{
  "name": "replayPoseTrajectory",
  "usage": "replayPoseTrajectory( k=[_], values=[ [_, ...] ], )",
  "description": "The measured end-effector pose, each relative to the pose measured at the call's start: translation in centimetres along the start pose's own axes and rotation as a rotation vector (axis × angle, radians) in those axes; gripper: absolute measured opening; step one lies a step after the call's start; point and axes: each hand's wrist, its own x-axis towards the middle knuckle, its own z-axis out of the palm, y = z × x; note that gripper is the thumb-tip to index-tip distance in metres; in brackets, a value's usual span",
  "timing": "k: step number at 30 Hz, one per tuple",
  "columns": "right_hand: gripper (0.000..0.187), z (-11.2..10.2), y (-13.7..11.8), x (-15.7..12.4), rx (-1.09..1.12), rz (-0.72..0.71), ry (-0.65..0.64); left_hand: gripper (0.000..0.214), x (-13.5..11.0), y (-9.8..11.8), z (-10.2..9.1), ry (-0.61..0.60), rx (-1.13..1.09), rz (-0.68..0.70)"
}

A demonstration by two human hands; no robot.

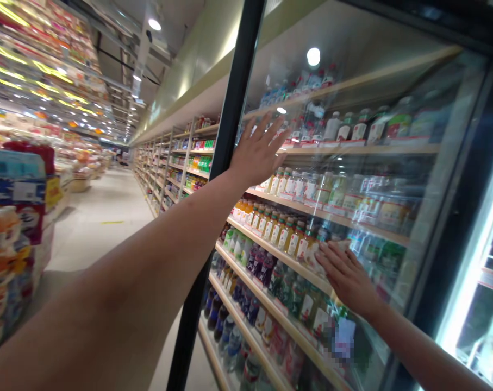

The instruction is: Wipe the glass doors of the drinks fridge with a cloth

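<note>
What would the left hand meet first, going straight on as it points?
Likely the clear, flat glass pane in the straight black frame. Depth is unclear; the left hand may already be touching it.

The large, clear glass door pane is smooth and glossy, its straight black frame bar matt. Pale tan shelf edges look wooden, the cream floor smooth.
</note>
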Motion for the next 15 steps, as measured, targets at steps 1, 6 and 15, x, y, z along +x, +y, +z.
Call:
replayPoseTrajectory(
  k=[1, 6, 15],
  values=[
    [0.064, -0.1, 0.4, 0.2, -0.009, 0.021, 0.011, 0.057, 0.0, 0.0, 0.0, 0.0, 0.007, 0.002],
    [0.072, -0.4, 0.8, 0.9, -0.028, 0.099, 0.041, 0.059, 0.0, 0.2, -0.5, -0.025, 0.036, 0.008],
    [0.064, 0.5, -2.7, 0.1, 0.086, 0.007, 0.044, 0.059, 0.0, 0.7, -1.0, -0.072, 0.051, -0.007]
  ],
)
